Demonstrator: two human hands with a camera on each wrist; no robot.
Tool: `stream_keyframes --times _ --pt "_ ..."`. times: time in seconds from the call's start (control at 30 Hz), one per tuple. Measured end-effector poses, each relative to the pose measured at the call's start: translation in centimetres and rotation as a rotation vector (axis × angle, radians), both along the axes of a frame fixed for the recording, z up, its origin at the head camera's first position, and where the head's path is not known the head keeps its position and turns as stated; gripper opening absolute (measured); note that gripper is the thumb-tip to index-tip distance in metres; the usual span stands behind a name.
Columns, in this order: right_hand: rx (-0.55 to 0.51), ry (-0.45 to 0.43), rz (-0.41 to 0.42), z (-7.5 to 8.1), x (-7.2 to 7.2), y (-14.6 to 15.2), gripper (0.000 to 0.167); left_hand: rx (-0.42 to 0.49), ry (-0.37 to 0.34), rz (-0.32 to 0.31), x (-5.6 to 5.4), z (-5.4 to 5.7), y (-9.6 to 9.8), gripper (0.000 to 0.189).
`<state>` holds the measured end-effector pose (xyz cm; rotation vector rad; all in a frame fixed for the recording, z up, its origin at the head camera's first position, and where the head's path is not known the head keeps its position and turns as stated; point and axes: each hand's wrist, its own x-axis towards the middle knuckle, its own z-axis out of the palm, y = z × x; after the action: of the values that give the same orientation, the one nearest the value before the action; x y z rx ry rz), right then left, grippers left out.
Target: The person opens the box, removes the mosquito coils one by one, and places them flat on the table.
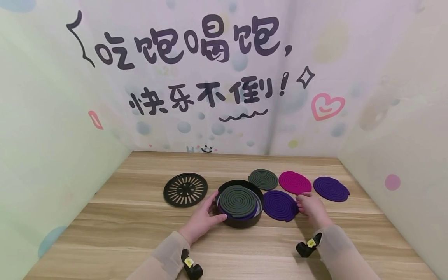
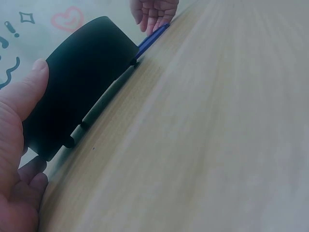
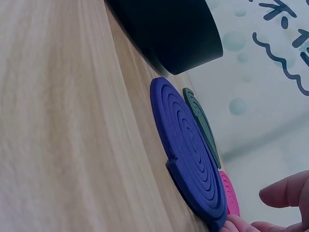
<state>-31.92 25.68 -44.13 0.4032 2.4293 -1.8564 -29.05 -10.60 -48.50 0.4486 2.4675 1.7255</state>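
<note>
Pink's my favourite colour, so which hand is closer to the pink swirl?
Right. The right hand is just in front of the pink swirl, at a purple swirl's edge; the left hand is farther off, at the black tin.

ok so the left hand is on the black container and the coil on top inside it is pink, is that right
The colour is wrong: the top coil is dark green, as the head view shows. The left hand is on the black container.
</note>
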Motion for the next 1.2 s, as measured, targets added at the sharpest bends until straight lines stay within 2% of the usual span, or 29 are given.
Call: stream_keyframes --times 0.23,0.47,0.7,0.9,1.03,1.2 --pt "-0.041 -0.003 0.010 0.3 0.1 0.5 0.051 0.002 -0.001 0.001 0.1 0.2 0.1 0.090" --pt "0.025 0.030 0.046 1.3 0.3 -0.1 0.056 0.006 0.000 -0.005 0.1 0.3 0.1 0.090" --pt "-0.010 0.135 0.087 2.2 0.3 -2.8 0.057 0.004 -0.002 -0.003 0.1 0.3 0.1 0.091" --pt "-0.123 0.215 0.106 2.6 0.0 -5.6 0.054 0.011 -0.005 -0.006 0.0 0.2 0.2 0.090" --pt "-0.197 0.240 0.125 2.9 -0.1 -7.5 0.054 0.022 -0.001 0.001 0.0 0.1 0.2 0.088" --pt "-0.227 0.234 0.157 2.9 -0.3 -9.5 0.052 0.026 0.005 0.018 0.7 1.1 0.6 0.084"
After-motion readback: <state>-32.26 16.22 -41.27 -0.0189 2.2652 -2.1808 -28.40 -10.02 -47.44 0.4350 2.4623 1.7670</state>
